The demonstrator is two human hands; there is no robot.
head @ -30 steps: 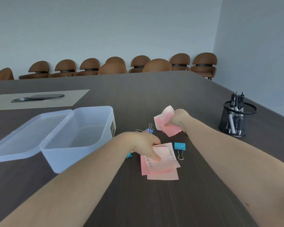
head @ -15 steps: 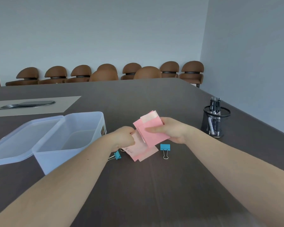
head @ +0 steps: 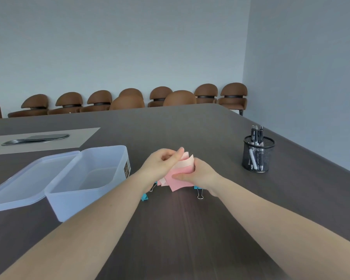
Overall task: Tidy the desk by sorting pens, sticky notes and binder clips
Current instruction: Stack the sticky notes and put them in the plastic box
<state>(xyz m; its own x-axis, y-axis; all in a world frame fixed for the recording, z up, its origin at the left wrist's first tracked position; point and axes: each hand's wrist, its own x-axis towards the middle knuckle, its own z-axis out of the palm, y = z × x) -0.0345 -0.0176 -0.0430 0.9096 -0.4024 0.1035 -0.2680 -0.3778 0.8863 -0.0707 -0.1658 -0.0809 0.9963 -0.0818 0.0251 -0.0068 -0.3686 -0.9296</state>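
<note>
Both grips pinch the loose stack of pink paper sticky notes [head: 180, 174] above the dark table [head: 190, 229], left hand [head: 162, 163] squaring, right hand [head: 198, 173] clamping; next, I judge, into the clear plastic box [head: 89, 178].

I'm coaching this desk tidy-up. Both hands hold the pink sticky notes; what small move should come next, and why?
Probably square the sticky notes into one stack: they sit fanned and uneven between the left hand and right hand. The open plastic box beside them looks a likely place for them afterwards.
</note>
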